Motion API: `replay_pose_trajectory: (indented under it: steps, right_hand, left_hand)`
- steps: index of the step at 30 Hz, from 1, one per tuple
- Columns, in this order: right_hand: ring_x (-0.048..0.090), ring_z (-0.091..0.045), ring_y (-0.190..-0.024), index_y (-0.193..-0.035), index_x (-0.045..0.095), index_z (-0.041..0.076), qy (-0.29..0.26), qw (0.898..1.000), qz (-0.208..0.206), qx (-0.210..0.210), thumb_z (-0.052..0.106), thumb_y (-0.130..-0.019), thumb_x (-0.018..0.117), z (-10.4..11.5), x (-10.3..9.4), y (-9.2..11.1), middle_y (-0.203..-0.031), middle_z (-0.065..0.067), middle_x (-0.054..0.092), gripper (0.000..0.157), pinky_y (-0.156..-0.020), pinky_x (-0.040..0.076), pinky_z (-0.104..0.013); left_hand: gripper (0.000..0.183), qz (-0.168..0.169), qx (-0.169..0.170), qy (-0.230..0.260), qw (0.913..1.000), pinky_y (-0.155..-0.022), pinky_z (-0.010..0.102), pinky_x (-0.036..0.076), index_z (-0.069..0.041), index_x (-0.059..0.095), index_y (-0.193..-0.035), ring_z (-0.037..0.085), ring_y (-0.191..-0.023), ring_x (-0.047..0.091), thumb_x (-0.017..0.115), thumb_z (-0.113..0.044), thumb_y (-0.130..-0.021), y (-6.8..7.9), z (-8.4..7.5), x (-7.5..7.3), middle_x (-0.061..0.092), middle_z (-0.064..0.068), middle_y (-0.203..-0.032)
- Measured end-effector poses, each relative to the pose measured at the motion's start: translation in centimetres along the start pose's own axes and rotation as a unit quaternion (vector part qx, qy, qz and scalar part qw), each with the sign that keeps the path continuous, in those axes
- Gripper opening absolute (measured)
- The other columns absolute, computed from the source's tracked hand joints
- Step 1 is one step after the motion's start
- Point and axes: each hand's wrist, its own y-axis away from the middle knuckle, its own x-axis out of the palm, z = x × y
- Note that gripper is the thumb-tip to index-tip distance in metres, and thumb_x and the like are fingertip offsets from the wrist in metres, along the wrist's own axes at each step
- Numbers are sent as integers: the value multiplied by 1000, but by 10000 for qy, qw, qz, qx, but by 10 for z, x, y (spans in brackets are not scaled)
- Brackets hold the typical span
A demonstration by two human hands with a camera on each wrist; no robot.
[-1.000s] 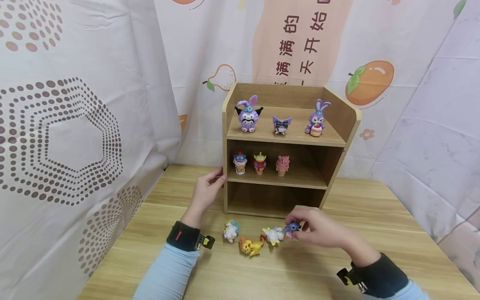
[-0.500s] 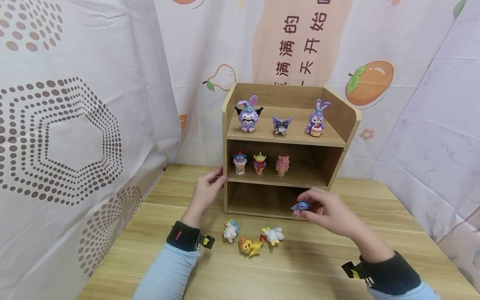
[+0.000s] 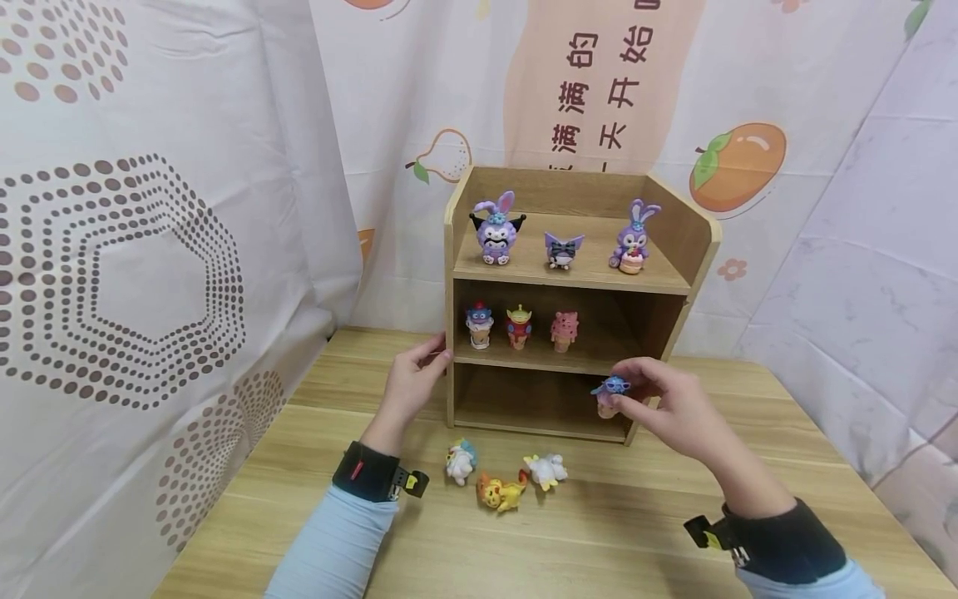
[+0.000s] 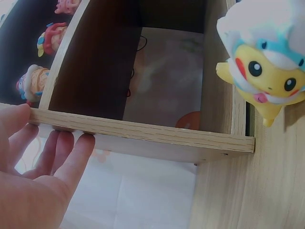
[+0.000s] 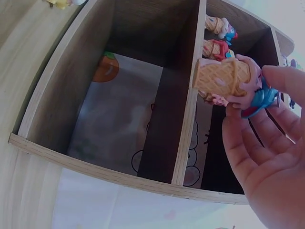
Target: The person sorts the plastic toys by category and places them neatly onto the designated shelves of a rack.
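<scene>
My right hand point(image 3: 677, 408) pinches an ice-cream-cone figurine point(image 3: 606, 403), a blue character with glasses on a waffle cone. It is held in front of the shelf unit's right side, just below the middle shelf's front edge. In the right wrist view the waffle cone point(image 5: 223, 78) points away from the fingers. My left hand point(image 3: 412, 378) rests straight fingers against the outer left side of the wooden shelf unit point(image 3: 448, 391), its thumb at the front edge. On the middle shelf stand three cone figurines, including a pink bear point(image 3: 565, 330). The bottom compartment point(image 3: 524, 398) holds nothing visible.
Three figurines lie on the table before the shelf: a white-and-blue one point(image 3: 461, 462), a yellow-orange one point(image 3: 500, 492) and a white one point(image 3: 547, 471). Three purple figurines, one a rabbit with a cake point(image 3: 632, 241), stand on top. A printed curtain point(image 3: 389, 249) hangs behind.
My right hand has lifted the blue cone figurine off the table and carried it up and right to the front of the shelf. The left hand has stayed still.
</scene>
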Motion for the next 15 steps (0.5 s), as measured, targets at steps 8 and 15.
replay_pose_trajectory:
  steps: [8, 15]
  right_hand:
    - [67, -11, -81, -109, 69, 4, 147, 9987, -475, 60, -5, -83, 81, 3, -3, -9, -95, -3, 72, 30, -69, 56, -14]
    - [66, -15, -74, -112, 69, 2, 617, 9943, -769, 403, 0, -85, 81, 3, -8, -19, -93, -6, 72, 29, -65, 53, -10]
  left_hand:
    - [42, -43, -72, 29, 10000, -92, 33, 58, 3, 55, -141, 34, -118, 61, 63, -7, -101, -11, 24, 1, 60, 24, -136]
    - [42, -90, -11, 169, 9998, -91, 31, 58, -5, 60, -140, 30, -117, 63, 68, -14, -100, -16, 40, 1, 63, 19, -135]
